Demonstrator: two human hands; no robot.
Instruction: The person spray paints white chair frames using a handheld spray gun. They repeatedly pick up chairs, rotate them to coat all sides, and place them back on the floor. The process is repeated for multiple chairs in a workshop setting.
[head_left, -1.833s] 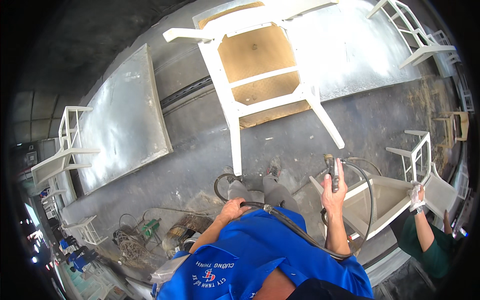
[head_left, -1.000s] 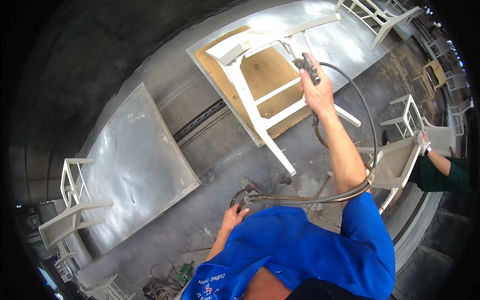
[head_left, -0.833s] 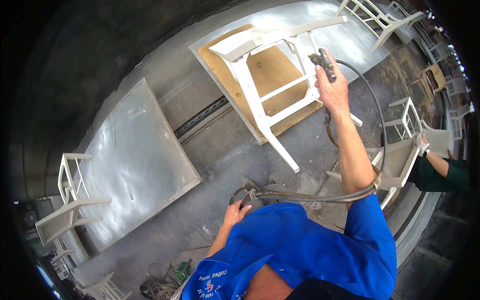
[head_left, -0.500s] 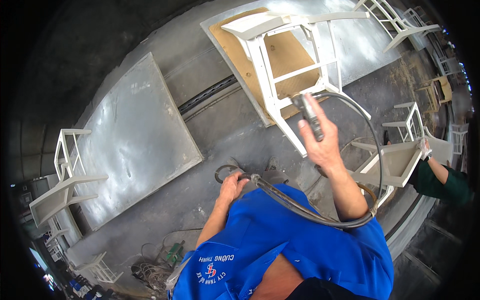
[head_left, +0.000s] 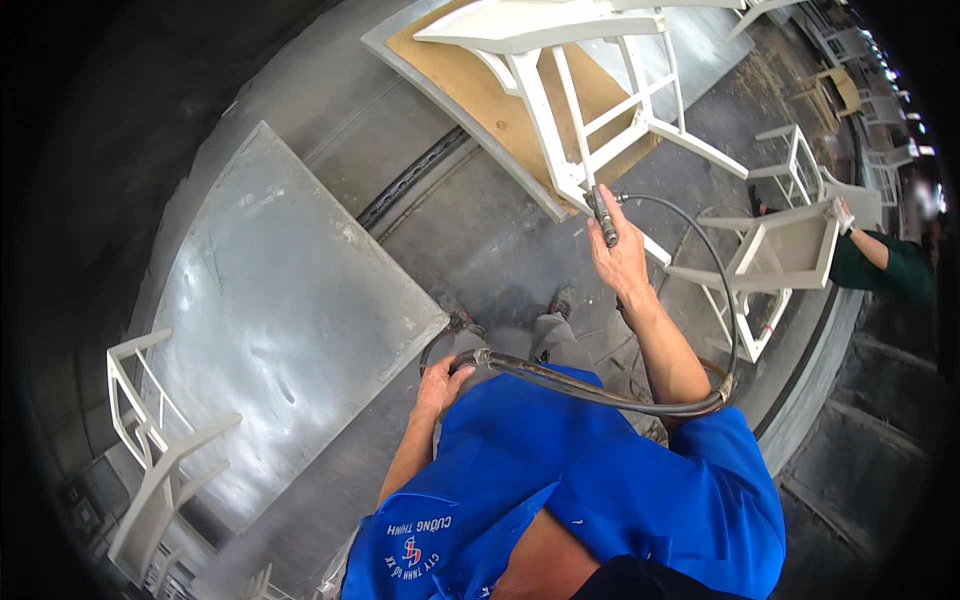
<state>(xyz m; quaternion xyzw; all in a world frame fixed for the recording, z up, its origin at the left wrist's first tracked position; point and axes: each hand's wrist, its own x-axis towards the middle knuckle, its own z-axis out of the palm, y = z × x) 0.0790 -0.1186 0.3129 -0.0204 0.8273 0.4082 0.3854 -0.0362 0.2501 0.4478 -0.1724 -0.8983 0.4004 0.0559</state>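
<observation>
My right hand (head_left: 625, 265), raised at center right, is closed around a dark metal spray gun (head_left: 606, 220). A thin black hose (head_left: 718, 265) loops from the gun past my right forearm. Right beyond the gun lies a white chair frame (head_left: 545, 130), tipped over with its legs toward me. It rests on a brown board (head_left: 450, 65). Low in front of my waist, my left hand (head_left: 435, 388) is wrapped around the thicker dark hoses (head_left: 560, 386), which run across my body to the right elbow.
A large metal-topped table (head_left: 290, 300) stands at left, with a white chair (head_left: 165, 465) by its outer edge. At right, a co-worker's gloved hand (head_left: 842, 215) grips another white chair (head_left: 785, 250). A dark slotted track (head_left: 410, 180) crosses the floor.
My right hand and the spray gun have turned more upright, close to the chair's near leg. The view has shifted, so the chair sits higher in it. My left hand keeps the hoses.
</observation>
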